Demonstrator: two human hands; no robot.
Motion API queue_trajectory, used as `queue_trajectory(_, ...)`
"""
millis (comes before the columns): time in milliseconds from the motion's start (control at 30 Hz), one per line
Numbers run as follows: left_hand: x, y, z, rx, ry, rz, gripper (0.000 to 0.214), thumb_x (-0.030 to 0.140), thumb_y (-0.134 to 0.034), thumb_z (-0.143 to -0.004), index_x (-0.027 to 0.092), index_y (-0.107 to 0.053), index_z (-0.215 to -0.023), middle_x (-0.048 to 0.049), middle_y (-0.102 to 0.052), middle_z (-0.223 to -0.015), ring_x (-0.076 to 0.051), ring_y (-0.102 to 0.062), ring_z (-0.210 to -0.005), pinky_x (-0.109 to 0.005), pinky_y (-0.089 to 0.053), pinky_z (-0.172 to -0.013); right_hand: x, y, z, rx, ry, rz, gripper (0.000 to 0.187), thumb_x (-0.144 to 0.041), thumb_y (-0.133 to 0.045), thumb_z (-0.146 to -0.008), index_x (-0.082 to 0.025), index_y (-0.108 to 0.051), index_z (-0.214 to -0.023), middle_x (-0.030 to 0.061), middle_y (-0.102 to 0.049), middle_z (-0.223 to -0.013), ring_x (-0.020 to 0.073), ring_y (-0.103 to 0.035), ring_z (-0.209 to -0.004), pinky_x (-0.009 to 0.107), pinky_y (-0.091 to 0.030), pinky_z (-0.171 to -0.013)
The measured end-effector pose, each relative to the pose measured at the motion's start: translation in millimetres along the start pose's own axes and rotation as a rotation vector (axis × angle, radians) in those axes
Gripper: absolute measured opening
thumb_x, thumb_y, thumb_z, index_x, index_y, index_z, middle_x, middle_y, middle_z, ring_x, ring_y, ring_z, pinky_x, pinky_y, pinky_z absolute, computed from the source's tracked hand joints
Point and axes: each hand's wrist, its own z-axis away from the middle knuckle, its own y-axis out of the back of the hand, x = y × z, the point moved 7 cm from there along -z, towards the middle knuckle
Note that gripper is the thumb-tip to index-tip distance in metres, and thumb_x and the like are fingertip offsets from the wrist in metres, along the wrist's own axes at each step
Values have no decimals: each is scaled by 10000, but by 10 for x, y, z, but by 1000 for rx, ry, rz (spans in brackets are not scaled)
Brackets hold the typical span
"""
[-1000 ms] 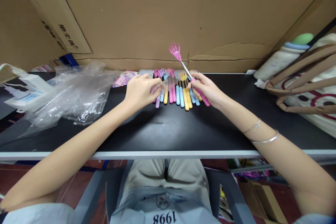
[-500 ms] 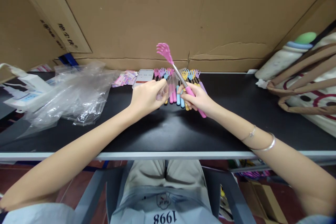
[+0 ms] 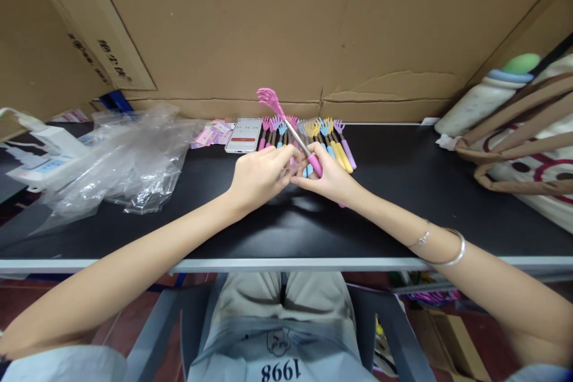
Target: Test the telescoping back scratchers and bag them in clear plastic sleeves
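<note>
My right hand point(image 3: 329, 174) is closed around the pink handle of a back scratcher point(image 3: 293, 131). Its metal rod slants up to the left, ending in a pink claw-shaped head above the table. My left hand point(image 3: 264, 172) is beside it with fingers curled, pinching what looks like a clear plastic bag point(image 3: 308, 126); most of the film is hidden by the fingers or too transparent to trace. Behind both hands lies a row of back scratchers point(image 3: 341, 152) in pink, blue, yellow and purple, heads toward the cardboard wall.
A phone point(image 3: 243, 136) and a pile of printed cards point(image 3: 212, 133) lie left of the row. Further left are crumpled clear bags point(image 3: 129, 161) and a white power strip point(image 3: 54, 161). On the right stand a bottle point(image 3: 481, 101) and a canvas bag point(image 3: 528, 155).
The held back scratcher has moved down and slightly left. My hands have come closer together, the left moving right and lower. The phone and the row are less covered.
</note>
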Motion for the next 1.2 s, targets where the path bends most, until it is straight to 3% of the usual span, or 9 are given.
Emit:
queue_trajectory(167, 47, 30, -4, 24, -45, 36, 43, 255, -595, -847, 231, -616, -877, 48, -699, -793, -118, -638, -719, -224, -347, -537, -48, 20, -10, 4, 41, 75, 420, -418, -734, -697, -202, -464, -936, -25, -499, -768, 126, -483, -708, 229, -344, -597)
queue_trajectory(333, 45, 17, 1, 64, -83, 65, 111, 180, -575, -823, 231, -615, -914, 46, -705, -874, -110, -648, -774, -217, -374, -563, -89, 56, -24, 32, 136, 102, 225, -285, -611, -769, -184, -485, -925, -18, -518, -808, 120, -480, -725, 257, -377, -686)
queue_trajectory(500, 67, 74, -8, 82, -189, 92, 224, 345, -564, -874, 233, -595, -1065, 6, -690, -974, -149, -628, -881, -232, -425, -664, -110, 202, -60, 90, 177, 100, 146, -228, -522, -797, -184, -490, -933, -2, -532, -825, 129, -508, -745, 272, -405, -708)
queue_trajectory(600, 68, 136, -38, 61, -304, 92, 386, 457, -598, -853, 212, -573, -1151, -38, -667, -1065, -199, -595, -1005, -276, -458, -813, -127, 326, -73, 101, 154, 18, 158, -246, -519, -820, -197, -501, -969, -8, -535, -798, 106, -499, -635, 249, -410, -597)
queue_trajectory(733, -94, 180, -103, 51, -331, 95, 544, 524, -605, -840, 200, -519, -1269, -90, -581, -1273, -263, -479, -1225, -384, -362, -1066, -119, 457, -106, 33, 55, -256, 245, -277, -560, -805, -222, -466, -1024, -59, -537, -698, 46, -312, -372, 228, -300, -384)
queue_trajectory(867, -280, 124, -131, 45, -270, 82, 744, 632, -607, -796, 218, -418, -1384, -105, -485, -1404, -318, -343, -1354, -468, -262, -1137, -167, 488, -146, -54, 9, -462, 385, -380, -664, -709, -221, -450, -987, -84, -540, -590, 54, -332, -323, 219, -268, -325)
queue_trajectory(967, -279, 36, -113, 28, -268, 90, 847, 669, -608, -773, 206, -347, -1432, -119, -424, -1459, -330, -295, -1386, -490, -221, -1154, -217, 427, -131, -98, -29, -532, 452, -448, -717, -656, -223, -442, -937, -105, -502, -512, 62, -354, -302, 219, -308, -330)
queue_trajectory(1067, -202, -30, -86, 32, -261, 113, 799, 605, -624, -790, 194, -360, -1422, -117, -460, -1428, -303, -353, -1353, -440, -276, -1131, -245, 343, -84, -109, -66, -558, 459, -479, -721, -678, -221, -433, -925, -99, -536, -524, 74, -385, -288, 226, -330, -323)
queue_trajectory(1200, -156, -21, -65, 97, -196, 112, 511, 402, -585, -860, 220, -481, -1326, -75, -619, -1218, -249, -545, -1139, -390, -367, -1023, -261, 311, -70, -82, -45, -508, 446, -496, -710, -714, -216, -437, -930, -108, -492, -455, 107, -430, -292, 233, -336, -317)
